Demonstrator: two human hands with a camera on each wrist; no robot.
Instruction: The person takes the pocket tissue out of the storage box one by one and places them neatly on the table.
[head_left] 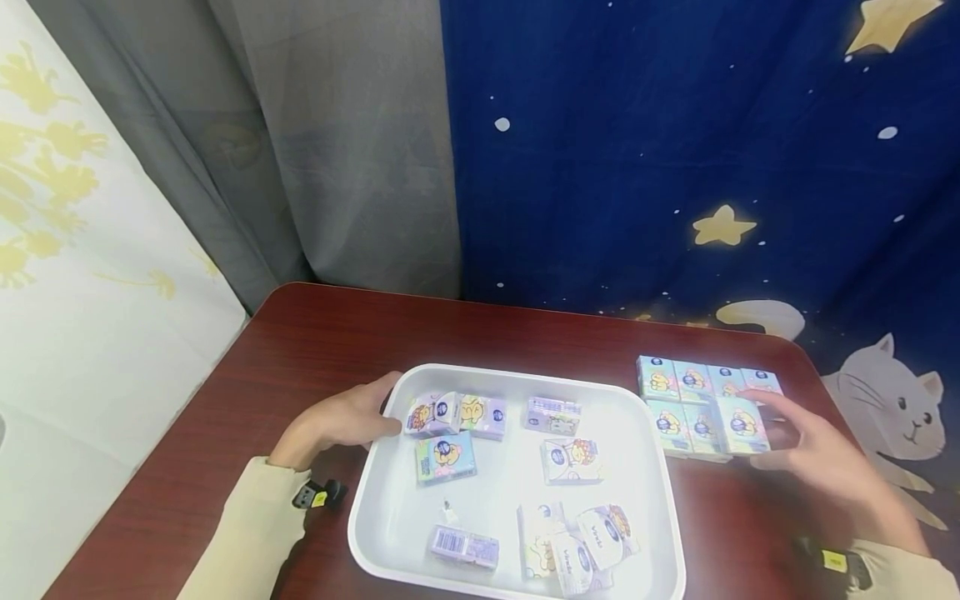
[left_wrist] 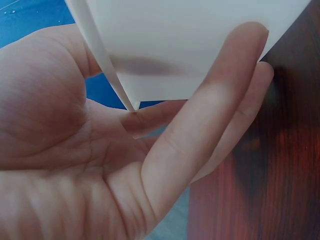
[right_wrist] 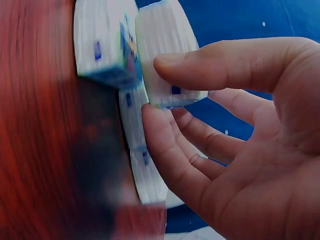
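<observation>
A pale blue pack (head_left: 742,427), probably of paper tissues, is at the near right corner of a block (head_left: 660,381) of matching packs, on the table (head_left: 337,325) to the right of a white tray (head_left: 495,483). The right hand (head_left: 810,450) pinches it, thumb against one face and fingers opposite; whether its base touches the table is hard to tell. The left hand (head_left: 348,414) grips the left rim of the tray, in which looser packs (head_left: 573,461), mostly lilac and white, lie scattered and some overlap. The pack looks very light and soft, its folded layers showing through a thin plastic film, so a firm squeeze would likely dent it, and the smooth film may slide a little under dry fingertips. The best hold seems to be the one in use: a gentle pinch across two opposite sides, near the middle, clear of the wrapper's ends and the neighbouring pack. The tray seems stiff, probably light plastic, and its rolled rim offers a sure edge to hold.
</observation>
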